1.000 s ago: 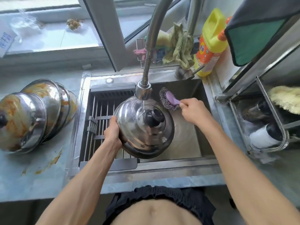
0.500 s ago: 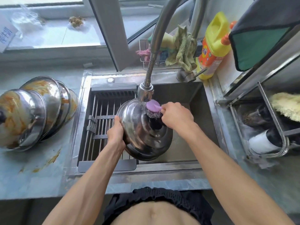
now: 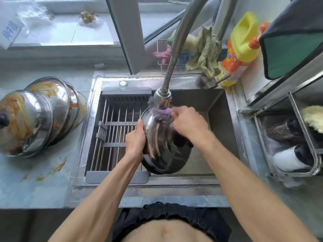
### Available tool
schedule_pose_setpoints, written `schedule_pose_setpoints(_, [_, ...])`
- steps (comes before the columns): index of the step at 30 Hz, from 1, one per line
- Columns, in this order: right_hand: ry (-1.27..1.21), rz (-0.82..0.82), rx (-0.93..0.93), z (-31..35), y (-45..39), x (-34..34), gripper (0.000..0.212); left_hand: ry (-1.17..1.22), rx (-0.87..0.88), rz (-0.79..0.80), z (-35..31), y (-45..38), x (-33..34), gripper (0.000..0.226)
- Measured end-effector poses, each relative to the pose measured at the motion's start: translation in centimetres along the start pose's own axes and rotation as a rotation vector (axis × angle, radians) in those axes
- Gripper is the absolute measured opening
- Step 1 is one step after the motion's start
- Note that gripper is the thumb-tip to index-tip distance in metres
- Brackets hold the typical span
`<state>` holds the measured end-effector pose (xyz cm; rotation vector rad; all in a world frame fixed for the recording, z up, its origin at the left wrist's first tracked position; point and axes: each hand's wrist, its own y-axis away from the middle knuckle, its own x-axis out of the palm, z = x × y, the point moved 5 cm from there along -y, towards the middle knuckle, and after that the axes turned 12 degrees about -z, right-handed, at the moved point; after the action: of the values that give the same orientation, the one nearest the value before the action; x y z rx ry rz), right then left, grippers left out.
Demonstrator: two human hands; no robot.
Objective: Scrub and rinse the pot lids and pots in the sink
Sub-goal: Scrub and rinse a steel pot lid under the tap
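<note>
A shiny steel pot lid (image 3: 161, 145) with a black knob stands tilted on edge over the sink (image 3: 216, 137), right under the faucet head (image 3: 162, 97). My left hand (image 3: 135, 141) grips the lid's left rim. My right hand (image 3: 187, 124) holds a purple-handled steel wool scrubber (image 3: 163, 112) and presses it on the lid's upper part; the scrubber looks blurred. Several dirty lids (image 3: 40, 114) smeared with orange sauce lean stacked on the counter at the left.
A metal drying rack (image 3: 117, 137) spans the sink's left half. Behind the sink sit a wire caddy with cloths (image 3: 204, 53) and a yellow detergent bottle (image 3: 239, 48). A dish rack (image 3: 297, 140) with utensils stands at the right. Sauce stains (image 3: 52, 169) mark the left counter.
My right hand brought the scrubber from beside the lid onto its top surface and rubs toward the upper rim. My left hand tilted the lid more upright.
</note>
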<state>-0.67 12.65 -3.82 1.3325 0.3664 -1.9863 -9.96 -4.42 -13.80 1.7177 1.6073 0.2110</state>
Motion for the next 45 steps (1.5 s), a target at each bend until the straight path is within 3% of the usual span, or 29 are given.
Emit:
schedule_pose_setpoints(2, [0.033,-0.035,0.036,-1.4,-1.4,-1.2,0.021,-0.017,0.024,0.021,0.2,0.1,0.4,0.071])
schedule_pose_setpoints(8, [0.149,0.055,-0.161,-0.2,0.7,-0.3,0.022,0.016,-0.071,0.106,0.2,-0.1,2.1,0.06])
schedule_pose_setpoints(11, [0.086,0.037,0.008,-3.7,-2.7,-1.4,0.016,0.074,-0.114,0.174,0.2,-0.1,1.4,0.052])
schedule_pose_setpoints(16, [-0.038,0.055,0.202,-9.8,-4.9,0.4,0.025,0.205,-0.187,0.19,-0.3,-0.9,-0.1,0.042])
schedule_pose_setpoints(27, [-0.193,-0.011,0.385,-15.7,6.1,5.2,0.03,0.378,-0.411,0.048,0.3,-0.3,1.2,0.046])
schedule_pose_setpoints(34, [-0.169,-0.103,0.259,-12.4,12.4,4.1,0.034,0.415,-0.402,-0.047,-0.8,2.9,3.1,0.046])
schedule_pose_setpoints(36, [-0.119,-0.115,0.182,-10.6,12.2,3.6,0.03,0.422,-0.392,-0.072,-0.8,3.4,3.6,0.056])
schedule_pose_setpoints(40, [-0.089,-0.138,0.034,-6.9,11.0,2.7,0.017,0.392,-0.32,-0.059,-0.8,4.8,4.1,0.052])
schedule_pose_setpoints(45, [-0.019,-0.093,0.1,-9.6,11.9,1.9,0.019,0.414,-0.298,0.012,-0.4,3.9,2.9,0.057])
